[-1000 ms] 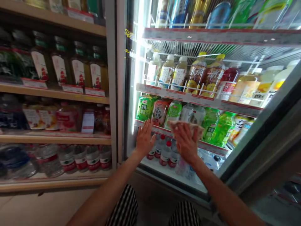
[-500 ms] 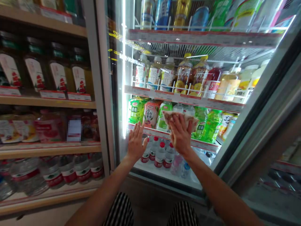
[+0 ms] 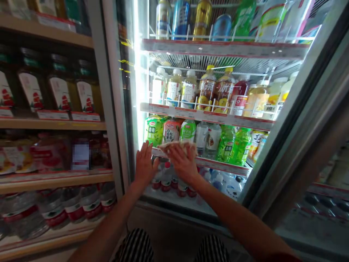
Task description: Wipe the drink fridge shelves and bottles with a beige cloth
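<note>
Faces a lit drinks fridge (image 3: 226,51) with a gold can (image 3: 201,20) in the top row and yellow-capped bottles (image 3: 207,89) on the shelf below, beside wooden shelving (image 3: 54,125) on the left with dark, white-labelled bottles (image 3: 58,87). Raises the left grip (image 3: 144,162) flat, palm forward, with fingers and thumb apart, near the left end of the third shelf, just below a large green bottle (image 3: 152,133). Lays the right grip (image 3: 182,160) over a pale cloth (image 3: 193,147), with fingers stretched out along the fabric; cannot tell any pinch from a plain flat press. Has the cloth just to the right of the left grip, level with the third shelf's front strip (image 3: 218,165), in front of the foot of a green-labelled bottle (image 3: 188,131) and near two clear bottles (image 3: 212,140). Shows red-labelled bottles (image 3: 166,182) beneath, partly hidden behind both arms, and two knees in checked fabric (image 3: 136,243) at the bottom edge.
</note>
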`<state>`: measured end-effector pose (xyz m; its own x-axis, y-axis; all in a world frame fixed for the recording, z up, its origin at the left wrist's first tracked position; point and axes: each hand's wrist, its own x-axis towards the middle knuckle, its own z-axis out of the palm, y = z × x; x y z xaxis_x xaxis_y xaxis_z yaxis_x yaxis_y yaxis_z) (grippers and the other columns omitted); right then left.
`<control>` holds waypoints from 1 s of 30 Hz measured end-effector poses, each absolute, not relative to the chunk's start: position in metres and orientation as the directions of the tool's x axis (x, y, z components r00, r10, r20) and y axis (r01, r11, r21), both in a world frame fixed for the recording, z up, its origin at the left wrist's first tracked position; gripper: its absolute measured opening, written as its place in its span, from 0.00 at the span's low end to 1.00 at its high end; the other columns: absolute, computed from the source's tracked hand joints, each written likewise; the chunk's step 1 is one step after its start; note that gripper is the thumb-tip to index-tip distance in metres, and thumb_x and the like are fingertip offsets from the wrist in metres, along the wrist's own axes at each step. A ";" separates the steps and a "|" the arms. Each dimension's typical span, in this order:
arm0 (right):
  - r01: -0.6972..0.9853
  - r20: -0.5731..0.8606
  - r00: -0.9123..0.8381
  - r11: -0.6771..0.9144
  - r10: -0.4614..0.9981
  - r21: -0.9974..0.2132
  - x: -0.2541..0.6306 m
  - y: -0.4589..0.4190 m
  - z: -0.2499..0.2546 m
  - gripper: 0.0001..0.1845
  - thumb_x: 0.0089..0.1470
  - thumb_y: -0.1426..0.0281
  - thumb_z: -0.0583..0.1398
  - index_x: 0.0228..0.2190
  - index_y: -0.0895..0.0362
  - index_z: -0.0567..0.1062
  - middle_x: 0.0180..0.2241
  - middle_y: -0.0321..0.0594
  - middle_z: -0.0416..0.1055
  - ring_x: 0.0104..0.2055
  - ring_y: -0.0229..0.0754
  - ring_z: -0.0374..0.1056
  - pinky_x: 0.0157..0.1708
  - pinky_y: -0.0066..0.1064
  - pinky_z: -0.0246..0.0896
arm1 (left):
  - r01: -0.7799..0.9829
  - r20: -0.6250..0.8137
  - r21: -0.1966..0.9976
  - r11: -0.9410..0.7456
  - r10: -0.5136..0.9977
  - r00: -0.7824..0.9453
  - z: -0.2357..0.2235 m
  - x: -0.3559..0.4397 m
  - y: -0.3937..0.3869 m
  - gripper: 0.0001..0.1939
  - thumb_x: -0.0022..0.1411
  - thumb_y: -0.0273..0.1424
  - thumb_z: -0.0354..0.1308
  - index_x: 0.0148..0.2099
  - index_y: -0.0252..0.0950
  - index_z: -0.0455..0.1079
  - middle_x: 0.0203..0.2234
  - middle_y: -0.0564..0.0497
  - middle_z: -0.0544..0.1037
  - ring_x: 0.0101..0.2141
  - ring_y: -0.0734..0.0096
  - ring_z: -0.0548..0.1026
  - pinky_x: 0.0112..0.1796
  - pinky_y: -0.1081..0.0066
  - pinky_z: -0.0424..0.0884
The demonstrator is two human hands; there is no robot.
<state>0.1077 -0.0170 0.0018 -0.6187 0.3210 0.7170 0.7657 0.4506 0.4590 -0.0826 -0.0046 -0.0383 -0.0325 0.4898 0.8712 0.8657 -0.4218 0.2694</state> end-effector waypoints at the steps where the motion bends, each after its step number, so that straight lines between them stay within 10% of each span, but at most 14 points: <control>1: 0.711 0.662 -0.683 0.489 0.310 0.505 0.104 -0.015 0.000 0.29 0.53 0.75 0.50 0.57 0.54 0.56 0.61 0.36 0.50 0.65 0.41 0.33 0.62 0.48 0.13 | 0.870 0.866 0.272 -0.411 0.499 -0.035 -0.037 -0.087 -0.004 0.30 0.58 0.31 0.49 0.62 0.34 0.48 0.60 0.39 0.54 0.61 0.57 0.51 0.57 0.52 0.50; 18: 0.720 0.685 -0.663 0.510 0.302 0.471 0.038 0.004 0.034 0.30 0.52 0.75 0.50 0.57 0.57 0.55 0.62 0.38 0.47 0.65 0.44 0.35 0.61 0.50 0.13 | 0.729 0.795 0.540 -0.421 0.539 -0.278 -0.028 -0.141 0.017 0.30 0.55 0.27 0.47 0.61 0.33 0.51 0.59 0.42 0.57 0.59 0.58 0.55 0.58 0.55 0.52; 25: 0.897 0.877 -0.412 0.275 0.246 0.344 0.117 -0.019 0.051 0.28 0.52 0.72 0.52 0.56 0.53 0.58 0.61 0.39 0.49 0.65 0.45 0.35 0.61 0.53 0.18 | 0.805 0.910 0.327 -0.495 0.396 -0.126 0.015 -0.104 0.010 0.28 0.58 0.30 0.49 0.61 0.37 0.53 0.62 0.44 0.50 0.61 0.58 0.49 0.58 0.54 0.50; 30: 0.814 0.776 -0.576 0.269 0.258 0.515 0.174 -0.038 0.066 0.26 0.51 0.72 0.53 0.54 0.53 0.61 0.59 0.38 0.54 0.65 0.43 0.37 0.62 0.51 0.22 | 0.840 0.941 0.119 -0.529 0.330 0.074 0.054 -0.064 0.003 0.29 0.60 0.36 0.49 0.62 0.37 0.51 0.63 0.44 0.46 0.62 0.58 0.42 0.58 0.53 0.44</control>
<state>0.1738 -0.0384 0.0657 -0.5761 0.2580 0.7756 0.8139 0.2691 0.5150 -0.0639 0.0028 0.0538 0.0742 0.3302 0.9410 0.8401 -0.5292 0.1195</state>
